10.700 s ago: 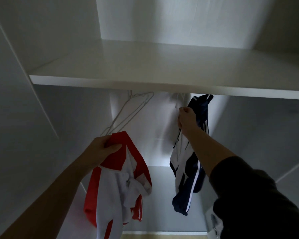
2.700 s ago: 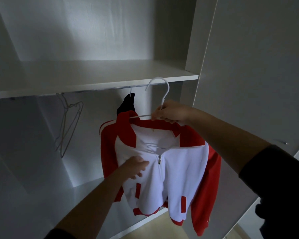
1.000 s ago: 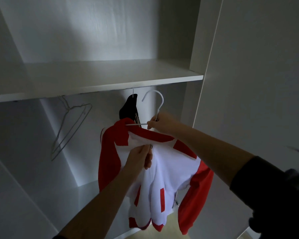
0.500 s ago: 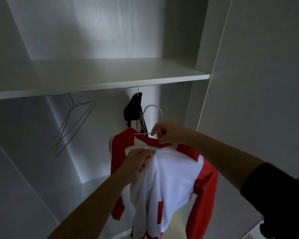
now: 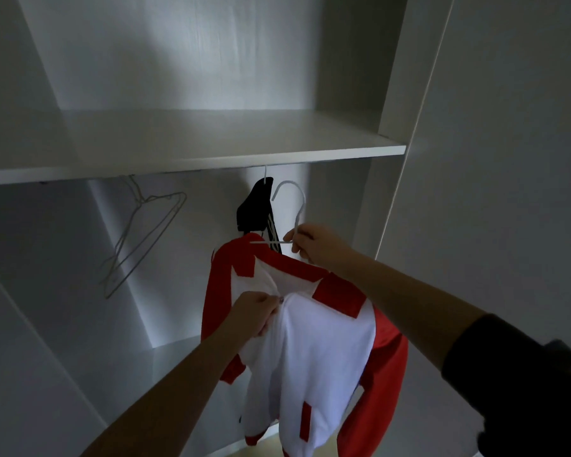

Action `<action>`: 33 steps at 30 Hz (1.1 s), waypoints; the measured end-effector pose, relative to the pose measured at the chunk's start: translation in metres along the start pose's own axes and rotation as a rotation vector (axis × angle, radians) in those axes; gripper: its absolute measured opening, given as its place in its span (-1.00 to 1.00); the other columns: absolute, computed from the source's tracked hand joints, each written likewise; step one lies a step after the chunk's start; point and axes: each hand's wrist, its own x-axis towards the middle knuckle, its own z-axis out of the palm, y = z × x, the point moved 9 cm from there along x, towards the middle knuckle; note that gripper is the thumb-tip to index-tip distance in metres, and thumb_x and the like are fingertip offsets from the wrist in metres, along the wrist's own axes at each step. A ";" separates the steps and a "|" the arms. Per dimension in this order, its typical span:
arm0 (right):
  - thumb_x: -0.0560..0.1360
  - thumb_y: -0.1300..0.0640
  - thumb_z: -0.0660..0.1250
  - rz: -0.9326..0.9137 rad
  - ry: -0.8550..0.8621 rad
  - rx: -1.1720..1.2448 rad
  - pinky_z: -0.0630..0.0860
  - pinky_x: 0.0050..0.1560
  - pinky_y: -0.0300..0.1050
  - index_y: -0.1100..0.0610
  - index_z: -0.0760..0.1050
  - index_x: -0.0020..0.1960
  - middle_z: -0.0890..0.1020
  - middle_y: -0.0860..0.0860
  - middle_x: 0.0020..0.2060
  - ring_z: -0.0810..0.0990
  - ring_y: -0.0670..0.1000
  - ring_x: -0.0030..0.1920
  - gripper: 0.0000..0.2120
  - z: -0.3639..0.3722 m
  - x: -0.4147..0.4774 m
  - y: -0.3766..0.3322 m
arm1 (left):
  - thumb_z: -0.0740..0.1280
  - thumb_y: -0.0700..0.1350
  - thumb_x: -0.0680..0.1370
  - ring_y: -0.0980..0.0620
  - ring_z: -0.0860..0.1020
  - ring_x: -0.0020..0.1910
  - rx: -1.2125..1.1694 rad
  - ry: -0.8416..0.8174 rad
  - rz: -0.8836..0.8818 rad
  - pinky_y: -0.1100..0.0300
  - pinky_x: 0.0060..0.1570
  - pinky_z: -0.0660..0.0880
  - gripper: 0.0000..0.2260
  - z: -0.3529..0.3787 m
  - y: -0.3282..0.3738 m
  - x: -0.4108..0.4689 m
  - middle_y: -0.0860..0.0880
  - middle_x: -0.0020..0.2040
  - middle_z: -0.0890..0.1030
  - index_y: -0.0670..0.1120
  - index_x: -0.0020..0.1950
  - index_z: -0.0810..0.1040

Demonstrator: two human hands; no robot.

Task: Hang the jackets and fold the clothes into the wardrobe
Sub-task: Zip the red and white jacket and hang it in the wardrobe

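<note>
A red and white zip-front jacket (image 5: 317, 344) hangs on a white plastic hanger with a curved hook (image 5: 298, 209), held up in front of the open white wardrobe, right of centre and below the white wooden shelf (image 5: 192, 150). The right hand (image 5: 314, 244) grips the hanger where the hook's stem meets the shoulder bar, with fingers curled round the stem and the thumb over the thin bar. The jacket's red collar lies just under those fingers. The hook stands free, its tip below the shelf's front edge and close to a dark jacket with white stripes (image 5: 254, 206) that hangs farther in on its own hanger. The left hand (image 5: 254, 313) is lower and nearer, at the jacket's chest, with thumb and fingers drawn tight together on the white cloth. A small metal zip pull (image 5: 281, 301) shows at the fingertips, and they seem to pinch it, though the dim light makes that uncertain. The jacket's body and red sleeves fall loose below both hands. To the left, under the shelf, empty thin wire hangers (image 5: 145, 232) hang tilted.
</note>
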 end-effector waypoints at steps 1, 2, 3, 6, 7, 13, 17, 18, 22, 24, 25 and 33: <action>0.60 0.31 0.11 0.017 -0.005 0.009 0.33 -0.50 -0.38 0.28 0.57 0.00 0.54 0.02 -0.36 0.41 -0.15 -0.49 -0.76 0.004 0.004 0.003 | 0.23 -0.13 0.60 0.13 0.32 -0.61 0.076 0.002 0.008 0.36 -0.58 0.29 -0.65 -0.002 -0.003 0.003 0.03 -0.56 0.38 -0.10 -0.40 0.40; 0.60 0.31 0.12 0.031 -0.015 0.017 0.33 -0.50 -0.38 0.30 0.57 0.00 0.54 0.02 -0.37 0.41 -0.16 -0.51 -0.76 0.009 0.008 0.005 | 0.21 -0.12 0.61 0.12 0.33 -0.59 0.140 0.006 0.000 0.38 -0.56 0.30 -0.64 -0.005 -0.008 0.008 0.02 -0.54 0.39 -0.09 -0.40 0.38; 0.60 0.32 0.11 0.044 -0.031 0.026 0.33 -0.51 -0.37 0.32 0.57 0.00 0.54 0.02 -0.38 0.41 -0.18 -0.54 -0.76 0.016 0.012 0.009 | 0.21 -0.11 0.61 0.11 0.34 -0.57 0.176 0.011 -0.026 0.37 -0.54 0.31 -0.65 -0.009 -0.015 0.013 0.01 -0.52 0.39 -0.09 -0.40 0.38; 0.60 0.32 0.11 0.082 -0.059 0.019 0.35 -0.46 -0.34 0.34 0.57 -0.01 0.55 0.02 -0.38 0.45 -0.14 -0.49 -0.74 0.040 0.034 0.025 | 0.21 -0.13 0.60 0.11 0.37 -0.54 0.171 0.019 -0.103 0.34 -0.50 0.31 -0.68 -0.023 -0.039 0.034 0.00 -0.49 0.43 -0.10 -0.37 0.43; 0.60 0.32 0.11 0.085 -0.056 0.000 0.37 -0.41 -0.32 0.34 0.57 -0.02 0.55 0.00 -0.38 0.46 -0.11 -0.44 -0.74 0.046 0.043 0.031 | 0.22 -0.14 0.60 0.11 0.38 -0.54 0.162 0.022 -0.128 0.34 -0.50 0.31 -0.68 -0.028 -0.046 0.041 0.00 -0.49 0.44 -0.10 -0.36 0.44; 0.60 0.31 0.14 0.017 0.052 -0.111 0.48 -0.26 -0.30 0.34 0.61 -0.05 0.68 0.15 -0.19 0.53 -0.17 -0.40 -0.74 0.072 0.121 0.030 | 0.24 -0.14 0.58 0.14 0.36 -0.61 0.088 0.036 -0.133 0.33 -0.55 0.30 -0.68 -0.061 -0.070 0.107 0.05 -0.57 0.43 -0.11 -0.38 0.44; 0.59 0.31 0.16 -0.047 0.185 -0.114 0.34 -0.47 -0.49 0.36 0.61 -0.02 0.67 0.22 -0.16 0.49 -0.26 -0.51 -0.75 0.073 0.176 0.024 | 0.21 -0.12 0.60 0.16 0.33 -0.63 0.096 -0.017 0.045 0.36 -0.54 0.30 -0.63 -0.089 -0.060 0.161 0.08 -0.59 0.40 -0.07 -0.43 0.39; 0.59 0.31 0.16 -0.056 0.211 -0.127 0.34 -0.45 -0.51 0.36 0.62 -0.04 0.68 0.20 -0.16 0.49 -0.24 -0.49 -0.74 0.073 0.189 0.024 | 0.21 -0.11 0.60 0.16 0.33 -0.62 0.097 -0.030 0.079 0.37 -0.53 0.31 -0.63 -0.095 -0.057 0.172 0.08 -0.59 0.40 -0.07 -0.42 0.39; 0.56 0.35 0.18 -0.058 0.277 -0.101 0.36 -0.44 -0.52 0.40 0.60 -0.18 0.67 0.08 -0.14 0.50 -0.25 -0.46 -0.74 0.070 0.228 0.021 | 0.22 -0.06 0.60 0.13 0.35 -0.55 0.084 -0.040 0.189 0.39 -0.49 0.33 -0.62 -0.122 -0.048 0.205 0.03 -0.54 0.40 -0.07 -0.42 0.39; 0.57 0.33 0.18 -0.073 0.283 -0.073 0.35 -0.46 -0.52 0.34 0.57 -0.24 0.65 0.05 -0.14 0.51 -0.27 -0.46 -0.72 0.072 0.239 0.017 | 0.23 -0.06 0.61 0.14 0.36 -0.55 0.068 -0.038 0.223 0.38 -0.49 0.34 -0.62 -0.133 -0.043 0.215 0.04 -0.54 0.41 -0.06 -0.42 0.40; 0.58 0.32 0.18 -0.080 0.283 -0.054 0.34 -0.48 -0.52 0.29 0.56 -0.26 0.64 0.06 -0.16 0.50 -0.31 -0.49 -0.71 0.074 0.244 0.015 | 0.23 -0.08 0.61 0.15 0.36 -0.56 0.050 -0.037 0.227 0.38 -0.50 0.34 -0.63 -0.136 -0.043 0.221 0.05 -0.54 0.42 -0.07 -0.41 0.41; 0.60 0.28 0.18 -0.097 0.327 0.005 0.34 -0.53 -0.47 0.28 0.62 -0.06 0.57 -0.05 -0.40 0.46 -0.26 -0.56 -0.76 0.084 0.272 0.016 | 0.22 -0.19 0.61 0.17 0.30 -0.66 -0.140 0.033 0.168 0.38 -0.64 0.25 -0.66 -0.154 -0.056 0.256 0.05 -0.58 0.38 -0.14 -0.38 0.40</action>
